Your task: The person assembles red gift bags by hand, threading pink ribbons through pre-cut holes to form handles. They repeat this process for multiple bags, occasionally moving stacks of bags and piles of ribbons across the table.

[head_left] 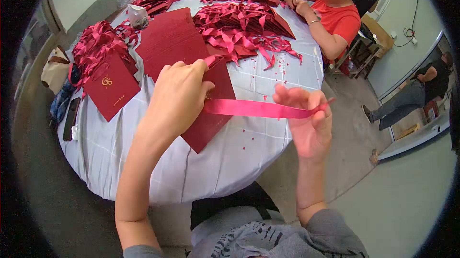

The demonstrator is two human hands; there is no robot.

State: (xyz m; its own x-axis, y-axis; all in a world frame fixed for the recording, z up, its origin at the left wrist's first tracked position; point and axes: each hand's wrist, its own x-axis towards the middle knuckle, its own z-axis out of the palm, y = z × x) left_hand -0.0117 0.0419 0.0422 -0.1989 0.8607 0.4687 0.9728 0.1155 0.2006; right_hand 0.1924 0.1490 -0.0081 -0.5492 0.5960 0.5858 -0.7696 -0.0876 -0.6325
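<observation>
Pink ribbon (258, 109), one length, stretched taut between two hands above the table's (239, 157) near edge.
Left hand (177, 97): closed, pinching one ribbon end against one dark red card (208, 126) lying at the near edge.
Right hand (309, 124): fingers nipping the other end, just off the near right edge.
One red bag (111, 85), gold logo, left edge; one phone (72, 117) beside it.
Ribbon heaps, two: left heap (96, 42), centre heap (244, 42).
One co-worker (335, 18), far right edge.
</observation>
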